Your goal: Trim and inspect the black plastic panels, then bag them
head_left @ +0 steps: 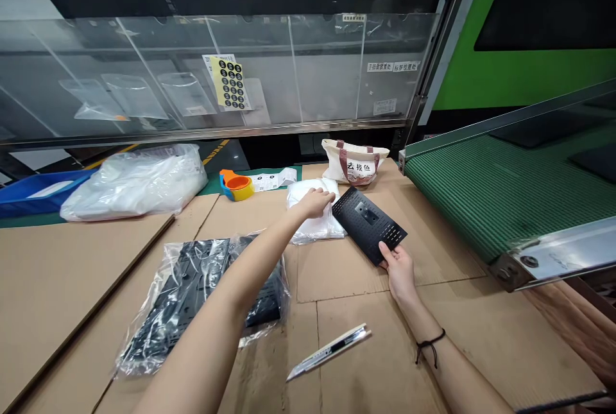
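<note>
My right hand (398, 266) grips the near end of a flat black perforated panel (351, 224), thumb on top. The panel is tilted and has a rectangular recess with holes in its middle. My left hand (317, 202) is over a stack of clear-white plastic bags (312, 231), fingers bent together beside the panel's far left corner. What those fingers pinch, if anything, I cannot make out. Under my left forearm are more black panels (192, 292) in clear plastic wrap. A utility knife (330, 351) rests on the cardboard (356, 311) between my arms.
A green conveyor belt (505, 176) in a metal frame rises on the right. Along the back are a canvas bag (356, 167), an orange and yellow tape dispenser (235, 185), a paper strip (274, 179), a bulky plastic bundle (139, 183) and a blue tray (14, 202).
</note>
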`<state>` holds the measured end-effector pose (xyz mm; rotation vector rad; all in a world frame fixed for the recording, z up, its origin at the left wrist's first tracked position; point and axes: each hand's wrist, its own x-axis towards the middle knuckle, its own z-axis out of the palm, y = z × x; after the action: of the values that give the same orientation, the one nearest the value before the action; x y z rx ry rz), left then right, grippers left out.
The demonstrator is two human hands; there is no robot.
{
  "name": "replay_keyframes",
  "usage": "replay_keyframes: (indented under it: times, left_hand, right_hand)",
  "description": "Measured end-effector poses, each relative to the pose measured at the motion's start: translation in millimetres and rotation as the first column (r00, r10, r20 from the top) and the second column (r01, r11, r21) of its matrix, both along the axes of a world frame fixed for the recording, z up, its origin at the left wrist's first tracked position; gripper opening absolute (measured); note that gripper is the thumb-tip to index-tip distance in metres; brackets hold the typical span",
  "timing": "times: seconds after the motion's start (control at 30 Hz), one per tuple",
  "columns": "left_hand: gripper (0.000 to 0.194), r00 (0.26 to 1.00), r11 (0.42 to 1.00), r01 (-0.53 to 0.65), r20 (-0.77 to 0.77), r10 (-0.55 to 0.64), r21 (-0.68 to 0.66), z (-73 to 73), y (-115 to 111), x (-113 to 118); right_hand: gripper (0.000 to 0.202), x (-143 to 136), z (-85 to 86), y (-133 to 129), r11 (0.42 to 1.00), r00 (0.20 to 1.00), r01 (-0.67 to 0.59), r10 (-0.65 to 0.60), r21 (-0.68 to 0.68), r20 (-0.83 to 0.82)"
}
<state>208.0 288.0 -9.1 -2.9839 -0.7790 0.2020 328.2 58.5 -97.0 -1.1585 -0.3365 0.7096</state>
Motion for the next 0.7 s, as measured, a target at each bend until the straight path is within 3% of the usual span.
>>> replay_keyframes:
  times: [0.2,0.33,0.53,0.7]
  left_hand:
    - [0.03,1.0,0.992,-0.008,-0.018,0.01,0.122,-1.8,-1,-4]
    - [0.019,1.0,0.983,0.012,0.001,-0.012,0.184,2.0,-5,-28]
    - [0.014,0.985,0.963,0.16,0.026,-0.17,0.215,7.7,-24,-74]
    - [0.026,0.976,0.962,0.2,0.052,-0.213,0.186,-1.1,-35,-81]
  right_hand:
    - [0.055,1,-1.8,0,1.0,1.0,0.006,-0.006,-0.003,0.008]
    - [0.055,2,-2.6,-1,1.0,1.0,0.006,-0.006,-0.005,0.011]
    - [0.056,1,-2.4,-1,1.0,1.0,0.007,-0.007,-0.01,0.019]
    - [0.057,-1,0.6,-4,0.999,0.998,0.01,-0.008,-0.03,0.059]
